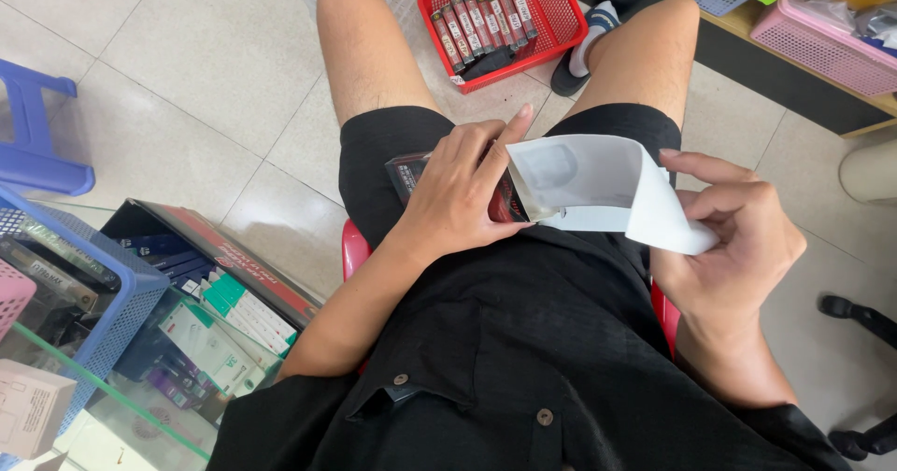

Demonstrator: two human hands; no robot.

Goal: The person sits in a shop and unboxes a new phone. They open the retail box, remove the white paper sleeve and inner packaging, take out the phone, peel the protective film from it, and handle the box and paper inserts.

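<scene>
I sit on a red stool with both hands over my lap. My left hand (462, 191) grips a small dark box with red print (407, 170), fingers wrapped over its top. A white paper packet (598, 186) is slid over the box's right end, its mouth open toward the left hand. My right hand (733, 237) pinches the curled far corner of that white packet between thumb and fingers.
A red basket (551, 22) holding several similar dark-and-red boxes sits on the tiled floor between my knees. A blue plastic stool (37, 144) stands at left. Blue and pink crates and a glass case of boxed goods (201, 340) lie at lower left; a shelf with pink basket (822, 46) at upper right.
</scene>
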